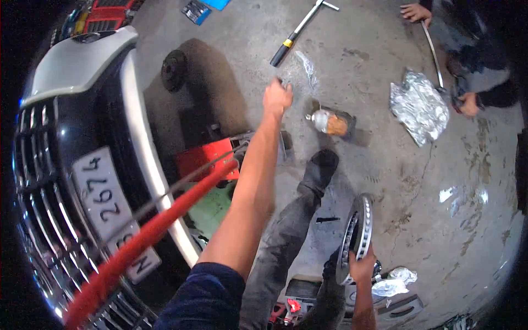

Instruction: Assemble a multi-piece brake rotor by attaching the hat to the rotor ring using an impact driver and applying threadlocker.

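Observation:
My left arm reaches forward over the concrete, and my left hand [278, 99] is closed with a small dark bit showing at its fingers; what it grips, if anything, I cannot make out. Just ahead of it lies a long bar with a T-shaped end [297, 34], a black grip and a yellow band. At the lower right my right hand [361, 266] grips a vented brake disc [360, 234] by its lower edge, holding it on edge beside my leg. A plastic bottle [333, 122] with orange-brown content lies on the floor to the right of my left hand.
A car's front bumper [140, 126] and grille fill the left. By it are a red floor jack [206, 159] with a long red handle [165, 225] and a round dark part [174, 70]. A silver wrapper [419, 107] lies right, near another person's hands [469, 104] and a metal bar [433, 54].

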`<state>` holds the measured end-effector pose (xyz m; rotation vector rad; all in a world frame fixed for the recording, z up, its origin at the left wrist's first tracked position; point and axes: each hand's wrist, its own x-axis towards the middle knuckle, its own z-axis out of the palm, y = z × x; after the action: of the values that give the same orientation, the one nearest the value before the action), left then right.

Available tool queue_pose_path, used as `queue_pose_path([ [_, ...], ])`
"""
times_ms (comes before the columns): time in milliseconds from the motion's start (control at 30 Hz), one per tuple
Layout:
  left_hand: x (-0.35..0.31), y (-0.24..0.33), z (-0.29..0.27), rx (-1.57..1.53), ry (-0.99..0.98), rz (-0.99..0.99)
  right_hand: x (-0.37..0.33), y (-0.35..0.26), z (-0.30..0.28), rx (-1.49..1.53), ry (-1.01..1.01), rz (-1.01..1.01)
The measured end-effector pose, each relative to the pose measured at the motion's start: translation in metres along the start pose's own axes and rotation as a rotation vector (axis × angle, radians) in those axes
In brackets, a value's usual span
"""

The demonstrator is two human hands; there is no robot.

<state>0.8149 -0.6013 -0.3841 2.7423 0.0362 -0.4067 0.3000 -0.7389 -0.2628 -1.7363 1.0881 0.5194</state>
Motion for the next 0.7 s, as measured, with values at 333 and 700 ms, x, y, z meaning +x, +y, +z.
queue_pose_path([
  [333, 0.211, -0.043, 0.077, 0.466, -0.135, 0.154, 0.004, -0.010, 0.009, -0.121, -0.070, 0.157],
  [700, 0.186, 0.050, 0.001, 0.038, -0.228, -0.116, 0.006, -0.023, 0.001, -0.076, -0.066, 0.216],
])
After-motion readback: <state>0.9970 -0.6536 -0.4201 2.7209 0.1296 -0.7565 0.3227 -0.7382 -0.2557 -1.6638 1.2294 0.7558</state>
